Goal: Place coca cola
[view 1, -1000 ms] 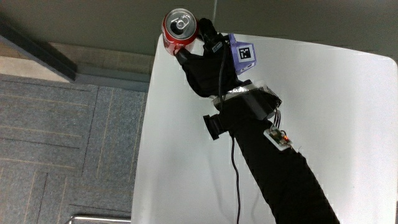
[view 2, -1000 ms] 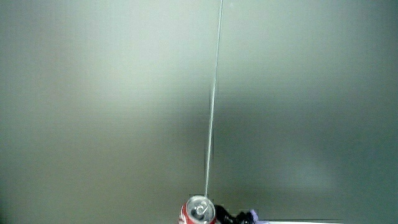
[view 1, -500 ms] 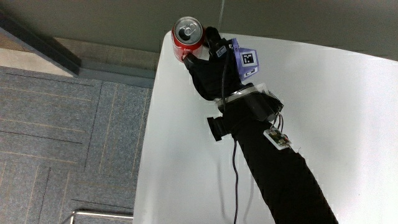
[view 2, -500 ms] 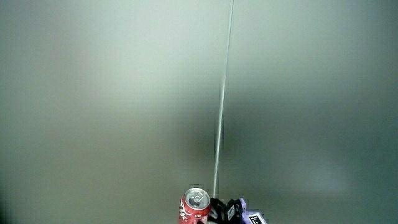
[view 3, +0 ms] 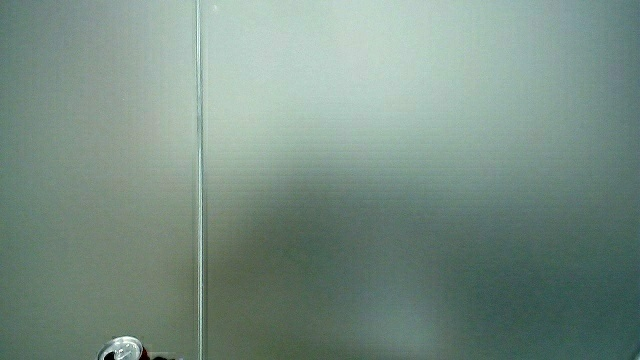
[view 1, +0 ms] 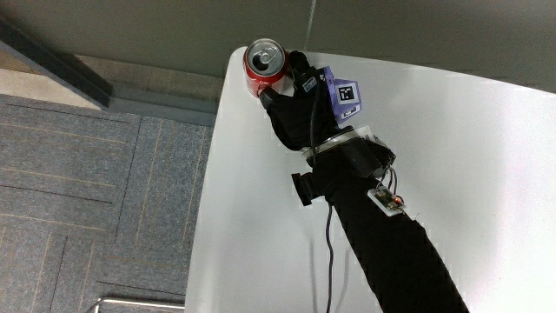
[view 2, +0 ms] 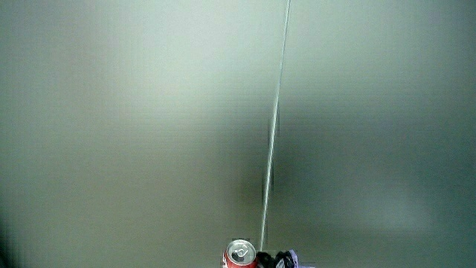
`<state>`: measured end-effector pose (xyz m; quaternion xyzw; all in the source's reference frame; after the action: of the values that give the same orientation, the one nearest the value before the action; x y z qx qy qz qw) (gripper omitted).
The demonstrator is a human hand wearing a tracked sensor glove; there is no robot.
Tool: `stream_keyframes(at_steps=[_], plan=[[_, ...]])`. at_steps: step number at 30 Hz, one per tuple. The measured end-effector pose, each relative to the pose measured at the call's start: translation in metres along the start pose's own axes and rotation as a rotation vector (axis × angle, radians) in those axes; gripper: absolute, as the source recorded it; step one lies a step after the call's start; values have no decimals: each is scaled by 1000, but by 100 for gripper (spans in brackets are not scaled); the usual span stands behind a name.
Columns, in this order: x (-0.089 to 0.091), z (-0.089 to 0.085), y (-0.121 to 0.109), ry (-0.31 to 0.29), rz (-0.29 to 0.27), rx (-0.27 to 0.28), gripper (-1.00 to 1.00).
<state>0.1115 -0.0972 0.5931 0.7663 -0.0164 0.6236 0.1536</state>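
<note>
A red Coca-Cola can (view 1: 265, 63) stands upright with its silver top up, at the corner of the white table (view 1: 486, 156) farthest from the person. The hand (view 1: 291, 91) in its black glove is shut on the can's side, and the patterned cube (view 1: 344, 90) sits on its back. The forearm (view 1: 382, 243) runs from the hand across the table toward the person. Whether the can rests on the tabletop is hidden by the fingers. Both side views show mostly a pale wall, with only the can's top (view 2: 240, 254) (view 3: 120, 350) and a bit of the hand (view 2: 274, 260) showing.
Grey carpet floor (view 1: 87, 200) lies beside the table's long edge (view 1: 204, 217). A dark baseboard strip (view 1: 52, 61) runs along the floor near the can's corner. A thin black cable (view 1: 330, 261) hangs along the forearm. A thin vertical seam (view 2: 274, 149) crosses the wall.
The hand and the can have shifted slightly inward, from the corner's outer rim to just over the tabletop. The grip on the can is unchanged.
</note>
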Motion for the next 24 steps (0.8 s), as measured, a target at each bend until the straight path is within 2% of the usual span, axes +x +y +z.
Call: stream_keyframes(at_steps=[1, 2, 4, 5, 8, 9, 10, 11, 12, 13, 15, 16, 17, 18, 19, 21, 22, 23, 24], plan=[[-4, 0, -1, 1, -13, -3, 0], [0, 0, 1, -2, 7, 2, 0], [-3, 0, 0, 4, -10, -10, 0], [3, 0, 1, 3, 2, -5, -5], [5, -2, 0, 17, -1, -7, -18], [5, -1, -1, 2, -17, -8, -23], [5, -1, -1, 12, -7, -11, -27], [3, 0, -2, -21, -13, -8, -32], [0, -1, -4, 2, -16, -7, -36], [6, -1, -2, 5, -1, -9, -41], [4, -1, -4, -18, -32, -8, -50], [5, -1, -4, -15, -30, -12, -55], [8, -1, -3, -15, -3, -10, -59], [4, -2, -4, -3, -15, -15, -64], [9, -3, -5, -23, -77, -1, -68], [7, -2, -3, -48, -17, -18, -77], [6, -3, -4, -60, -36, -18, -82], [12, -5, -5, -66, -92, -19, -86], [4, -4, -5, -89, -60, -30, -91]])
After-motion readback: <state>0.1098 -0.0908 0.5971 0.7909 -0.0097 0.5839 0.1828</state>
